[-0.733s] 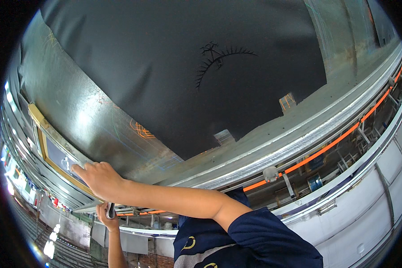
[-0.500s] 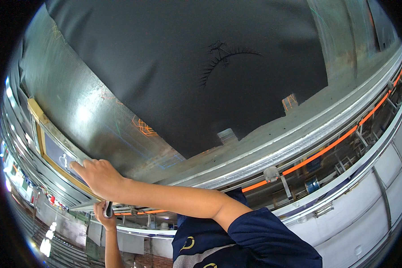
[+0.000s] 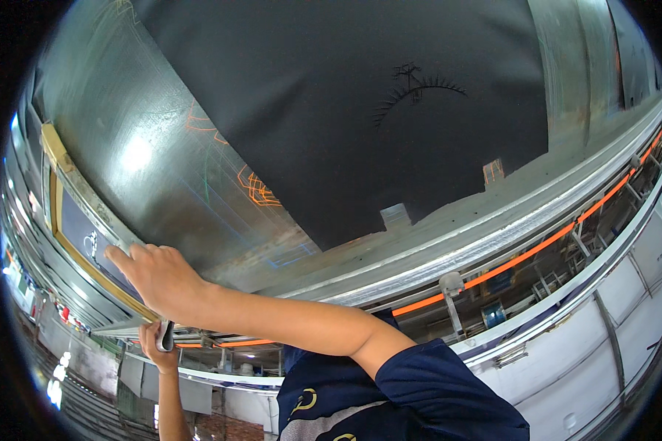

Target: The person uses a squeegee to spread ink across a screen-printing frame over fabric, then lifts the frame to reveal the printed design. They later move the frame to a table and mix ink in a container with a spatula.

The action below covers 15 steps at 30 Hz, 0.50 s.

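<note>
A printing-screen frame (image 3: 49,151) with a yellowish rim and a grey panel bearing a small white design stands tilted at the left. My right hand (image 3: 162,278) is closed over its long upper rail, with the thumb stretched toward the panel. Below it, my left hand (image 3: 154,347) closes on a curved dark-and-silver metal piece (image 3: 166,336) at the frame's near end; my right hand and forearm partly cover that end. A black sheet (image 3: 331,140) with a raised arched pattern of fine spikes lies on the metal table (image 3: 136,110), to the right of both hands.
Orange scribbles (image 3: 257,189) and blue lines mark the metal beside the sheet. Along the table's near side run a metal rail (image 3: 478,242) and an orange strip (image 3: 522,253), with a grey bracket (image 3: 451,285) between me and the table. White panels (image 3: 566,360) stand at the lower right.
Both hands and the frame have shifted left, away from the black sheet, so more bare metal shows between. The whole view has moved a little too. Both grips look the same.
</note>
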{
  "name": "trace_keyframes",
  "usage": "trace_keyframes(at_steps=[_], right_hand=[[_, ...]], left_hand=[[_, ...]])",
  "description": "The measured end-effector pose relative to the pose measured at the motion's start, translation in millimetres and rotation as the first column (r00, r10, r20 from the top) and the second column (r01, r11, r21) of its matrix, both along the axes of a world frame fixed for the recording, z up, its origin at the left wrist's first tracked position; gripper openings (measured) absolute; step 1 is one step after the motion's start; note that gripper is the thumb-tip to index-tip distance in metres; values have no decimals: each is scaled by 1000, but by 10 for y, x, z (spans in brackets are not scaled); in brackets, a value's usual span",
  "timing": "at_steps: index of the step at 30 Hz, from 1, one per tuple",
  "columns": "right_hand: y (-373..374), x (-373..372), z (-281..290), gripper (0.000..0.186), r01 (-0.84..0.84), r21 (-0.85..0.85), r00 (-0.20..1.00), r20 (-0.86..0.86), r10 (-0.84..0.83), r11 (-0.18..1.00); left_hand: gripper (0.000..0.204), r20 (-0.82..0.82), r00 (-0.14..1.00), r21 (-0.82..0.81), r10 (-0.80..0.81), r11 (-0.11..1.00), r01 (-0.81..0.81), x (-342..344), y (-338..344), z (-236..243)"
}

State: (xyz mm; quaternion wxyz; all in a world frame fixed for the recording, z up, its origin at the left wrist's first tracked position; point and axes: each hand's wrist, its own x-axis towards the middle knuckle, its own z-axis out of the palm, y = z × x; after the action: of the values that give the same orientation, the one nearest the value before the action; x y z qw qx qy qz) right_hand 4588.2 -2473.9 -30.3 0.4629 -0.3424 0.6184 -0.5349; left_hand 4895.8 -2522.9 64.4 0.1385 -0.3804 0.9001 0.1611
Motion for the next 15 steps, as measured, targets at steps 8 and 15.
trace_keyframes(at_steps=[8, 15], right_hand=[[-20, 136, 16, 51, 28, 12, 996, -85, -26, 1000], [-78, 221, -9, 51, 59, 16, 995, -86, -58, 998]], left_hand=[[23, -34, 999, -6, -22, 1000, 21, 56, 14, -21], [23, -30, 997, 5, -71, 997, 71, 93, -33, -23]])
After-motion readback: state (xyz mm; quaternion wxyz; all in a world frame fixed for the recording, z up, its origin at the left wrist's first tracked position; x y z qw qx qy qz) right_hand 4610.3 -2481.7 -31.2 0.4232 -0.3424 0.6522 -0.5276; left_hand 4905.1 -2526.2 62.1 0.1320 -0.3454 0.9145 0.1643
